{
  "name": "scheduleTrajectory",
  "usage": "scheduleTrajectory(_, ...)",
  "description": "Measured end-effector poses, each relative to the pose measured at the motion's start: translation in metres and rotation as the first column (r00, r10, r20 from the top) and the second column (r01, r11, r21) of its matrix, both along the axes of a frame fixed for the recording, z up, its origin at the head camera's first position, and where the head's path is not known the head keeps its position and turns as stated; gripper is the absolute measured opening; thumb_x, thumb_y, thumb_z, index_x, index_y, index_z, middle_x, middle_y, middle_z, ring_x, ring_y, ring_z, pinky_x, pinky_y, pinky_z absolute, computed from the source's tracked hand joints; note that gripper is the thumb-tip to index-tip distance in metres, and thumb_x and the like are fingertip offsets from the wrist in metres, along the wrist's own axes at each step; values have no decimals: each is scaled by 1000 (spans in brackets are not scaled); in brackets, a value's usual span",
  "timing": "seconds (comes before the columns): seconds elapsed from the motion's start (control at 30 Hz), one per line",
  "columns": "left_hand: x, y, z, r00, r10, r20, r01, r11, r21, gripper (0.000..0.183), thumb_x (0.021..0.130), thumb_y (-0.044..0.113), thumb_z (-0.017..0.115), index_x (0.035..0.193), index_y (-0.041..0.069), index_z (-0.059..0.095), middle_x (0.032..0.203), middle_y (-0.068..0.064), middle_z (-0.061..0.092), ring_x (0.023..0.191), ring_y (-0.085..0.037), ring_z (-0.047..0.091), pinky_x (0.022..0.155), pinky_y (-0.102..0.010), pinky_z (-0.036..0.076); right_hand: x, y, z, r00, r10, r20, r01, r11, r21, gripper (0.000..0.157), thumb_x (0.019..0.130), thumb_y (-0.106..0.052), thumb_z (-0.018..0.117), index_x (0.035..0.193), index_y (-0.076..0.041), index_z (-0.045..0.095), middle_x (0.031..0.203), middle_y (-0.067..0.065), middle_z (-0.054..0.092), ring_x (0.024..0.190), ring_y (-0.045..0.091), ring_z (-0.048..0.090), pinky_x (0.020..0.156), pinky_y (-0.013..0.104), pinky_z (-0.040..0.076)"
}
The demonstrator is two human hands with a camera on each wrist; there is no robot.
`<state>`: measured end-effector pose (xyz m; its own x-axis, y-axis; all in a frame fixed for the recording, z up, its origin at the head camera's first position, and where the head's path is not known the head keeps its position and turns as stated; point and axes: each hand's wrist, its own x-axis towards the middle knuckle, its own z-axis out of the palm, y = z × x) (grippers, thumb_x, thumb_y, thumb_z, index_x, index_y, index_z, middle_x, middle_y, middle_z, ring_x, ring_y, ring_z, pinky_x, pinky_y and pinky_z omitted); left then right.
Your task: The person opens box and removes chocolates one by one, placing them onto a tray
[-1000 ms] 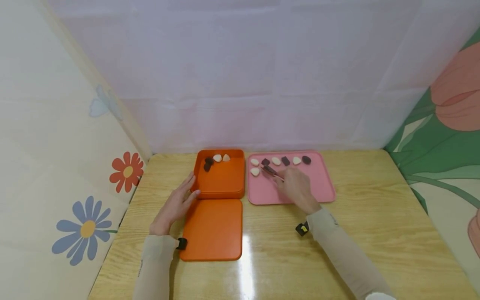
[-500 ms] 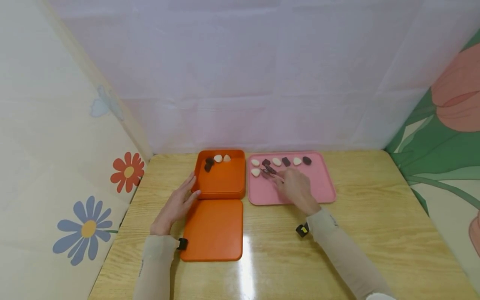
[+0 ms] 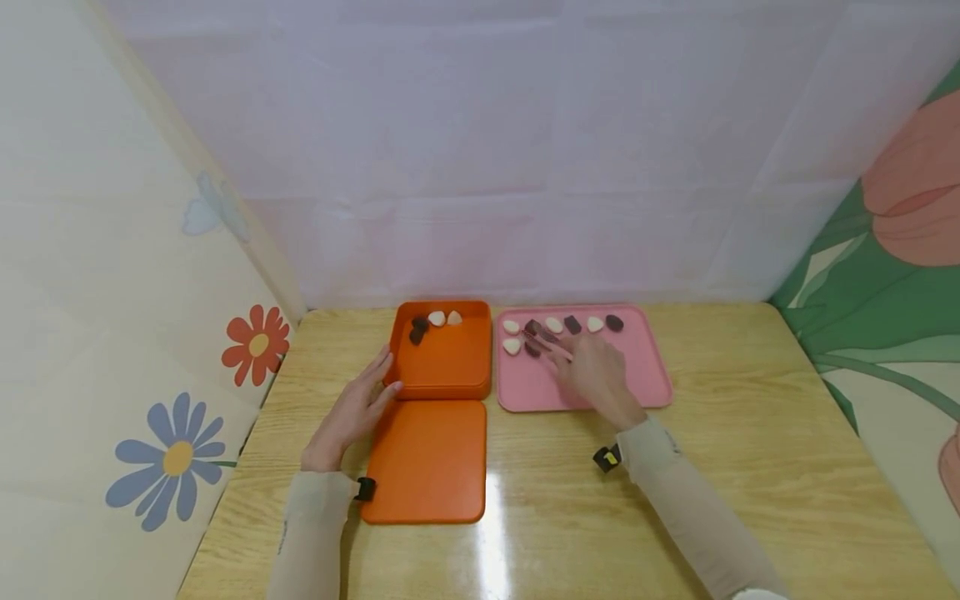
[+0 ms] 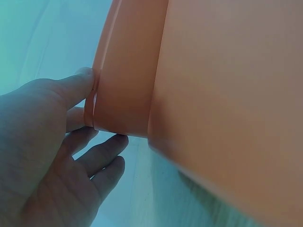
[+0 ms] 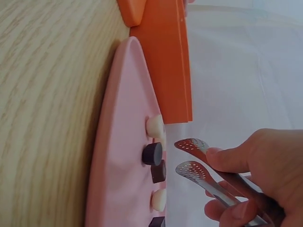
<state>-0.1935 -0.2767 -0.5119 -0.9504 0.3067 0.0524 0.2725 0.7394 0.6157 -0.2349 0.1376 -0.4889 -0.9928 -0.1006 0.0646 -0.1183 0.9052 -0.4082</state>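
Observation:
My right hand (image 3: 596, 379) holds metal tongs (image 5: 195, 171) above the pink tray (image 3: 641, 379). Their two perforated tips stand apart with nothing between them in the right wrist view. Just below them on the tray lies a dark round chocolate-like piece (image 5: 152, 154), beside a white heart-shaped one (image 3: 512, 346). A row of white and dark pieces runs along the tray's far side. My left hand (image 3: 351, 417) touches the front left corner of the orange box (image 3: 442, 392), fingers along its side and thumb at the front. Inside the box are dark pieces (image 3: 417, 337) and white ones (image 3: 437, 318).
An orange lid (image 3: 427, 462) lies flat on the wooden table (image 3: 555, 500), right in front of the box. The tray stands close to the box's right side. A pale cloth wall (image 3: 480, 167) rises behind the table, with flowered panels left and right.
The tongs have let go of the dark piece, which now lies on the tray beside the white heart-shaped one. They have opened and lifted slightly. The left hand stays at the box.

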Motion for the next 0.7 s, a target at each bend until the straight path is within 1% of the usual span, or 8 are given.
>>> scheduleTrajectory(0.07, -1, 0, -1, 1000, -1, 0, 1, 1000, 1, 69, 113, 31, 56, 168, 0, 27, 179, -14, 18, 163, -40, 24, 127, -62, 28, -1, -1, 2, 1000, -5, -9, 5, 1000, -5, 42, 103, -48, 70, 135, -21, 77, 68, 4, 59, 49, 15, 48, 41, 29, 39)
scheduleTrajectory(0.13, -1, 0, -2, 1000, 0, 4, 0, 1000, 1, 69, 113, 31, 56, 168, 1, 27, 179, -13, 18, 163, -39, 24, 127, -62, 28, -2, -2, 5, 1000, -1, -17, 1, 1000, -17, 43, 102, -49, 71, 134, -20, 78, 65, 3, 55, 48, 15, 47, 39, 28, 37)
scheduleTrajectory(0.2, -1, -1, -3, 1000, 1, 4, -1, 1000, 1, 69, 113, 31, 56, 168, 1, 27, 179, -12, 18, 163, -39, 24, 128, -61, 28, -3, -4, 8, 1000, 11, -20, -12, 999, -33, 42, 102, -49, 71, 131, -19, 79, 65, 3, 55, 48, 14, 46, 39, 28, 36)
scheduleTrajectory(0.33, -1, -1, -3, 1000, -1, 4, 1, 1000, 0, 69, 113, 29, 57, 168, 0, 27, 179, -13, 17, 163, -40, 24, 127, -62, 28, -6, -9, 14, 999, 31, -12, -32, 997, -67, 40, 102, -45, 73, 131, -19, 79, 73, 5, 58, 51, 14, 46, 40, 27, 36)
scheduleTrajectory(0.37, -1, -1, -3, 1000, 0, 5, 0, 1000, 0, 69, 113, 29, 57, 168, 0, 27, 179, -13, 17, 163, -40, 24, 127, -62, 28, -7, -11, 16, 1000, 29, -7, -29, 996, -79, 40, 101, -44, 73, 130, -17, 79, 75, 5, 58, 51, 14, 45, 39, 26, 36)
scheduleTrajectory(0.43, 0, -1, -2, 1000, 0, 7, 0, 1000, 1, 69, 113, 29, 56, 168, 0, 27, 179, -13, 17, 163, -40, 24, 127, -62, 28, -8, -14, 19, 1000, 28, 5, -27, 996, -89, 41, 102, -44, 73, 132, -17, 78, 75, 6, 58, 49, 13, 44, 38, 26, 36)
scheduleTrajectory(0.57, 0, -1, -2, 1000, 1, 10, -1, 1000, 5, 69, 113, 31, 55, 168, 1, 26, 179, -12, 17, 163, -39, 23, 127, -62, 28, -10, -21, 23, 999, 32, 27, -29, 995, -99, 41, 103, -44, 71, 133, -18, 77, 68, 4, 56, 45, 10, 41, 36, 25, 35)
scheduleTrajectory(0.7, -1, 0, -2, 1000, -3, 5, 3, 1000, 6, 69, 113, 32, 55, 168, 0, 27, 179, -13, 18, 163, -39, 24, 127, -62, 28, -13, -28, 25, 997, 74, -13, -75, 995, -72, 38, 103, -43, 71, 134, -22, 78, 62, 0, 54, 47, 10, 41, 38, 25, 33)
